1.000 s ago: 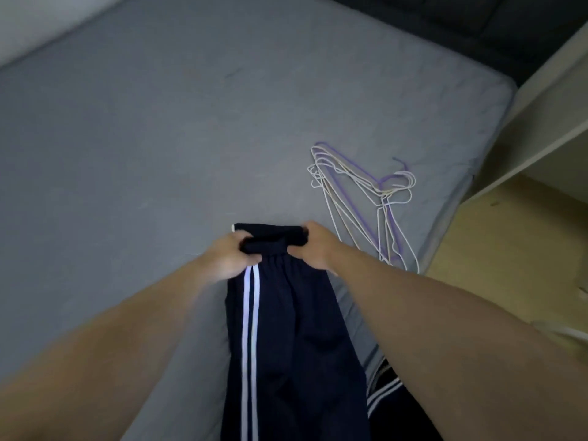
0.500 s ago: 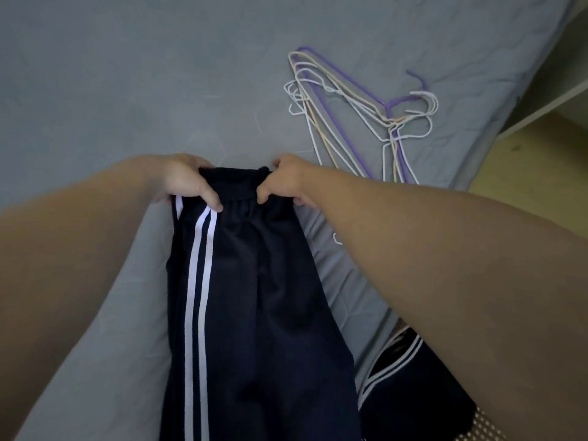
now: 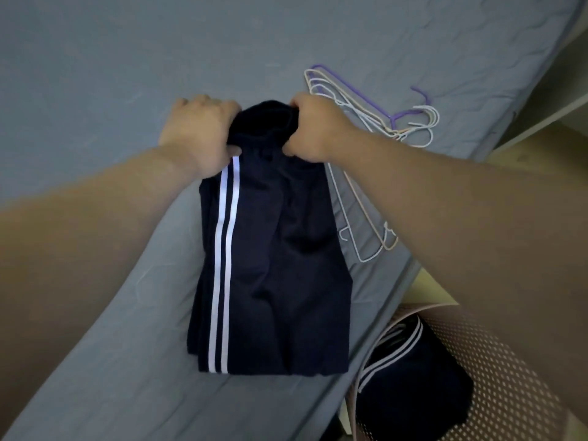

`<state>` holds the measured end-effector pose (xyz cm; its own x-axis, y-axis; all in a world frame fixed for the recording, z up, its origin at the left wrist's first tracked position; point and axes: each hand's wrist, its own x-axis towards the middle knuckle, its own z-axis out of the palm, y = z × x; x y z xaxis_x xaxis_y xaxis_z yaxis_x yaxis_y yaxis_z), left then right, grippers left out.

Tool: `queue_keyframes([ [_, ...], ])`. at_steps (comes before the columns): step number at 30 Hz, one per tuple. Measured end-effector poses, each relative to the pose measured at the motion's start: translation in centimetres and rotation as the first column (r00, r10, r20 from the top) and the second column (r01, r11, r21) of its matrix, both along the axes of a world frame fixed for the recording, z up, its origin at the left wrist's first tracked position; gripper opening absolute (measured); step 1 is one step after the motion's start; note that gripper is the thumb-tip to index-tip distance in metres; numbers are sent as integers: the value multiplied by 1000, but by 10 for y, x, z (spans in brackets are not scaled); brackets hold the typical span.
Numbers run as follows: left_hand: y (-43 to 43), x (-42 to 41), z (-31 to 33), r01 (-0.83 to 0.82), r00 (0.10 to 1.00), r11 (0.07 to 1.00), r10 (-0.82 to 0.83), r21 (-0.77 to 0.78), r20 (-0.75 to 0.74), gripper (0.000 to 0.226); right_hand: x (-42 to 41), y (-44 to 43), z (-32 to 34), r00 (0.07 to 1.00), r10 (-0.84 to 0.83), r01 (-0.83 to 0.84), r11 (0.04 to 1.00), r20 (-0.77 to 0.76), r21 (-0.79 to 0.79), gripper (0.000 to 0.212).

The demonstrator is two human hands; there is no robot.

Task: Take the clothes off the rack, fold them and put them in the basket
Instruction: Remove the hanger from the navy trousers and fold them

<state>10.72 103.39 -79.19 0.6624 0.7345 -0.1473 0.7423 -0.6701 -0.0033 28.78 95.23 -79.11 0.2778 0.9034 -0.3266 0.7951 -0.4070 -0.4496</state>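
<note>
1. garment. a dark navy garment [image 3: 273, 265] with two white side stripes [image 3: 222, 265] lies flat on the grey bed [image 3: 95, 58], near the bed's right edge. it forms a narrow panel that runs from the hands toward the camera, with the stripes along its left side. several layers of cloth show at the left edge. the near hem lies straight on the sheet. the far end, an elastic waistband, is bunched and raised slightly between the hands.

2. left hand. the left hand [image 3: 200, 135] grasps the left corner of the waistband. its fingers are curled over the far side of the cloth and its thumb presses the near side, just above the stripes.

3. right hand. the right hand [image 3: 313, 132] grasps the right corner of the waistband. its fingers are curled round the fabric and its thumb is on the near side.

4. hangers. a pile of thin hangers [image 3: 366, 122], white and beige with one purple hanger [image 3: 350, 90], lies on the bed just beside the garment, to its right. the hooks point toward the bed's right edge. the right forearm crosses above the lower part of the pile.

5. basket. a basket [image 3: 496, 361] with a perforated wall stands off the bed, against its right edge, partly hidden by the right forearm. a second navy garment [image 3: 413, 386] with white stripes lies inside it.
</note>
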Motion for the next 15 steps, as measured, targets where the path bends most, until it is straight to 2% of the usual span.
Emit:
queue_keyframes([
  [3,-43,-30,22,74,987,997,-75,12,140,45,-27,-57,24,991,92,-96,995,94,40,46],
  [5,-86,-55,33,191,965,978,-202,79,169,44,-53,-107,32,970,150,-167,983,190,78,50],
  [7,-132,-83,26,313,929,940,-333,136,161,49,-81,-156,25,943,221,-251,963,249,96,57],
  [10,-196,-131,-7,472,871,877,-480,89,103,48,-121,-222,-5,913,323,-348,935,249,64,74],
  [13,-240,-159,-47,554,832,833,-554,13,32,37,-150,-268,-45,876,428,-437,900,222,-14,83],
  [15,-260,-167,-69,541,841,841,-540,-19,13,37,-158,-288,-67,856,480,-470,877,194,-96,91],
])
